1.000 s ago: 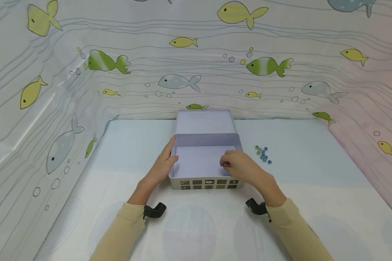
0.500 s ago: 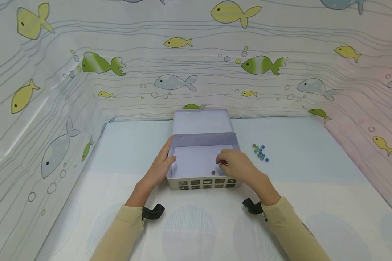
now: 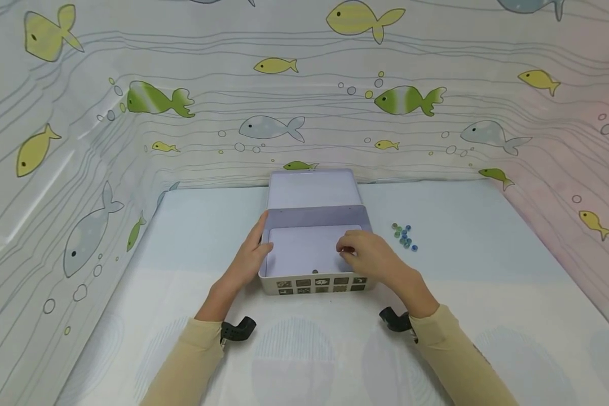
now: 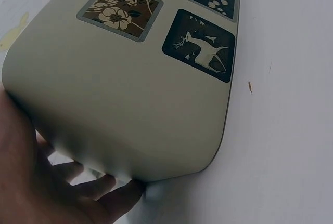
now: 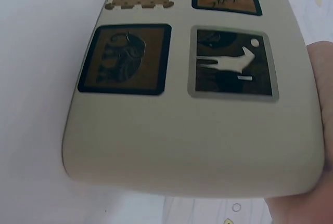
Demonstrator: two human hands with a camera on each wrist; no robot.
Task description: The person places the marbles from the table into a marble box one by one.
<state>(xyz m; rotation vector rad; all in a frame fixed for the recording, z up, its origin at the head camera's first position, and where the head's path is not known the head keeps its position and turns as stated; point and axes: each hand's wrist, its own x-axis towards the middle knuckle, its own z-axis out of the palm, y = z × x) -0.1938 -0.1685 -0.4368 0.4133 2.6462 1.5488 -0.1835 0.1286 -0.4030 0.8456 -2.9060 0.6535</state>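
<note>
In the head view a pale lavender-lined tin box [image 3: 304, 248] stands with its hinged lid [image 3: 314, 189] tipped back. My left hand [image 3: 246, 259] grips its left side, the thumb over the rim and the fingers along the outer wall. The left wrist view shows those fingers [image 4: 106, 190] against the cream outside. Above the right part of the interior my right hand [image 3: 370, 254] hangs with loosely curled fingers and nothing visible in them. One small dark glass marble [image 3: 315, 272] lies inside, close to the front wall.
Several blue and green glass marbles [image 3: 405, 237] lie grouped on the table [image 3: 457, 242] right of the tin. Fish-printed sheeting [image 3: 223, 90] rises behind and at both sides. Square picture prints [image 5: 127, 57] decorate the tin's front.
The dark marble has come into view from under my right hand and rolled left along the tin's front wall. My left hand keeps its grip; the head view has shifted slightly.
</note>
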